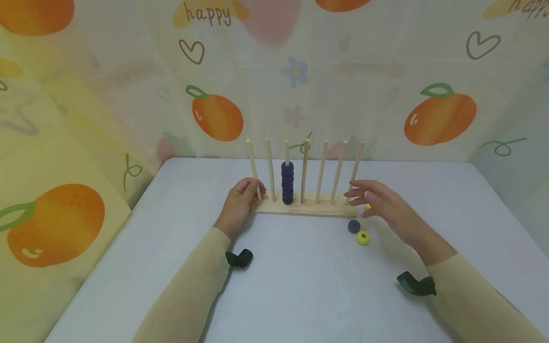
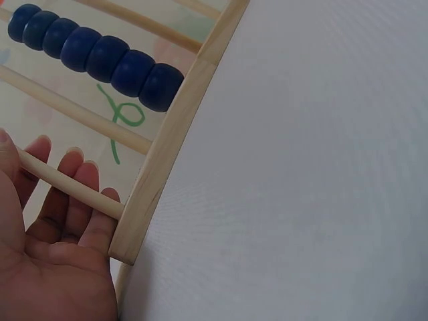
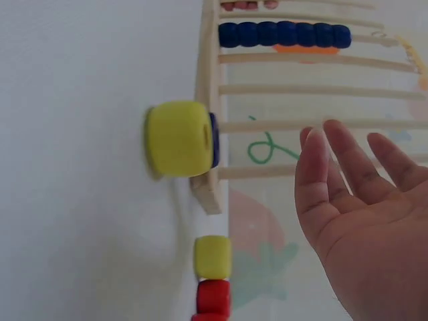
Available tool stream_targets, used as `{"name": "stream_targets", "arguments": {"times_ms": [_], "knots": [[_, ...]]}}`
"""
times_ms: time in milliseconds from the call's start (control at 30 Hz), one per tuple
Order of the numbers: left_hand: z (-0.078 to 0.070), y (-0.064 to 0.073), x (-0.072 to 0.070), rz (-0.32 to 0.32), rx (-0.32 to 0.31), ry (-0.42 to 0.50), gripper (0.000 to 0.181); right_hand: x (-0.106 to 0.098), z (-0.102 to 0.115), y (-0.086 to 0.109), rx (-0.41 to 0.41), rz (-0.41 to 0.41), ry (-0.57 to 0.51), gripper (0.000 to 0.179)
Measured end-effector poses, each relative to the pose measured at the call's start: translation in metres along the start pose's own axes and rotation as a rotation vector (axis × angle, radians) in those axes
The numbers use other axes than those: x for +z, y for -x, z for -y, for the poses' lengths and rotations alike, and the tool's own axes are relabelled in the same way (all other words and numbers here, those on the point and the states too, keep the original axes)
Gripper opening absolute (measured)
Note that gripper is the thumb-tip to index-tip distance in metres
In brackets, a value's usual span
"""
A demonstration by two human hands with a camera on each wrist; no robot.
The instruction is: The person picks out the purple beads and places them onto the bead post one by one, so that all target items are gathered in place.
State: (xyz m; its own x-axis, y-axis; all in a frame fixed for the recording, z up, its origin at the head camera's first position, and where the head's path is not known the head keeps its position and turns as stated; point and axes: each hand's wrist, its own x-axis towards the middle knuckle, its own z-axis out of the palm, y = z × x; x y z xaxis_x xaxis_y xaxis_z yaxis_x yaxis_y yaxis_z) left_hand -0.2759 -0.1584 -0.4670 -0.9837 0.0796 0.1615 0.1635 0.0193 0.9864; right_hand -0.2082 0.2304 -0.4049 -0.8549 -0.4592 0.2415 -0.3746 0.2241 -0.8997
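Observation:
A wooden peg rack [image 1: 321, 209] with a row of upright pegs stands near the table's far edge. My left hand [image 1: 240, 200] holds the leftmost peg [image 1: 252, 159] low down, thumb on one side and fingers curled behind it. Several dark blue beads [image 1: 288, 183] are stacked on the third peg from the left. Beside the rightmost peg [image 1: 358, 162], my right hand [image 1: 381, 205] is raised with relaxed, spread fingers; the right wrist view shows nothing in it. A loose blue bead [image 1: 353, 226] and a yellow bead [image 1: 363, 237] lie in front of the rack's right end.
Another yellow bead [image 3: 213, 257] and red beads [image 3: 214, 296] lie in a line past the rack's right end, mostly hidden by the right hand in the head view. Behind the white table [image 1: 300, 295] hangs a printed cloth [image 1: 343, 95].

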Motion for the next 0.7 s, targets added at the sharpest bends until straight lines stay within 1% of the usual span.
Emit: {"name": "stream_targets", "arguments": {"times_ms": [333,533,700], "knots": [[0.001,0.001,-0.001,0.000,0.004,-0.009,0.038,0.004,-0.021,0.017,0.134,-0.020,0.024,0.045],[0.002,-0.001,-0.001,0.000,0.005,0.004,0.038,0.005,-0.030,0.022,0.187,-0.017,0.020,0.045],[0.002,-0.002,-0.001,0.000,0.006,0.003,0.037,0.009,-0.040,0.025,0.241,-0.012,0.080,0.045]]}}
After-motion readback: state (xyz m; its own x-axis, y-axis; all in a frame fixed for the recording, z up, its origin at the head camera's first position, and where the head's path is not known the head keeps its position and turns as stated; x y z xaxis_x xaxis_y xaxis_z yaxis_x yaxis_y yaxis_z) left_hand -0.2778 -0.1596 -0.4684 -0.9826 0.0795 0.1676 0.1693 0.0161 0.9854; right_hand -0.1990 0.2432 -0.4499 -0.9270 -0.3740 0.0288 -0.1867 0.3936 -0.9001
